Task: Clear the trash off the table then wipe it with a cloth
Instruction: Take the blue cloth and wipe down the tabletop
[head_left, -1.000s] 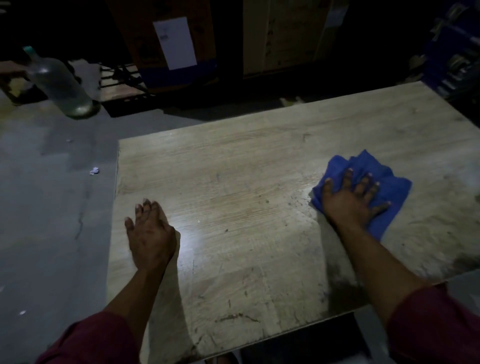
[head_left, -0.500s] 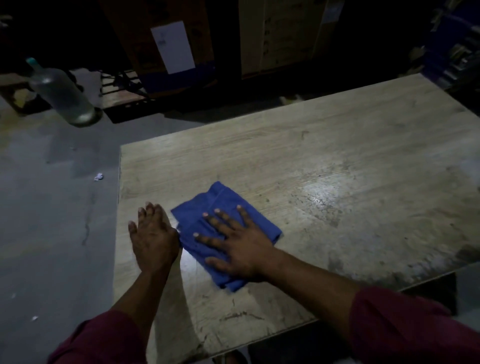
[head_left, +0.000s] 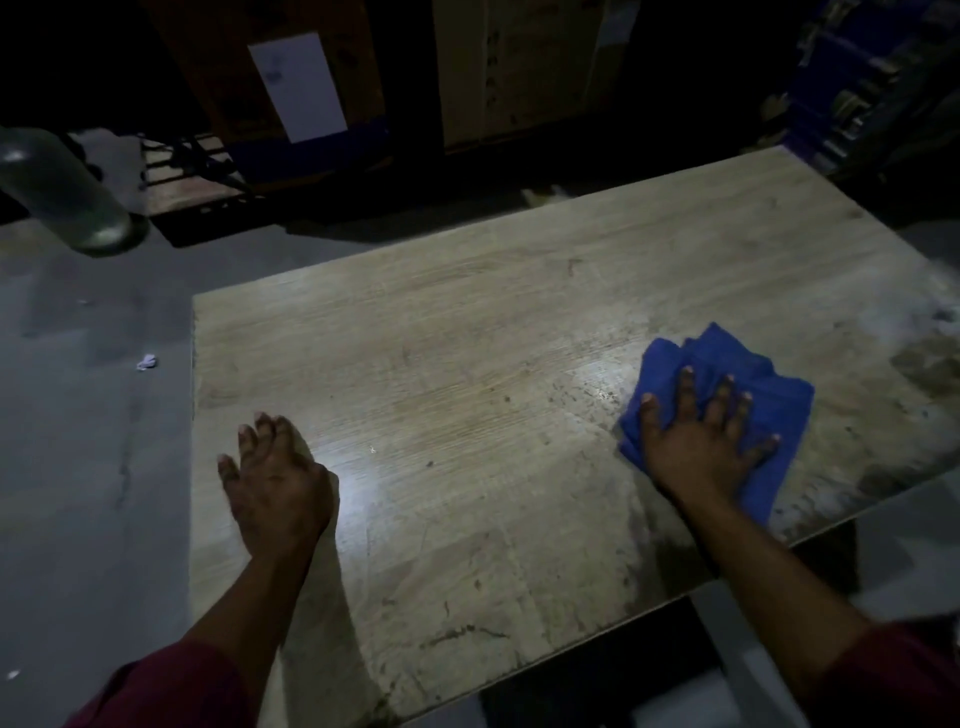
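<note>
Cloth (head_left: 727, 395), blue and bunched, lies near the tabletop's (head_left: 467, 322) right edge, on the grimy patch there. Right hand (head_left: 701, 441) presses it flat with fingers spread, likely to scrub. Left hand (head_left: 275, 483) rests relaxed near the left edge, holding nothing, probably bracing.

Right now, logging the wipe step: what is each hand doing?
Left hand: open, flat on the table, holding nothing.
Right hand: open, fingers spread, pressing the blue cloth.

Storeroom or warehouse — stacked cardboard boxes (head_left: 291, 78), pallet (head_left: 182, 182), concrete floor (head_left: 78, 415).
</note>
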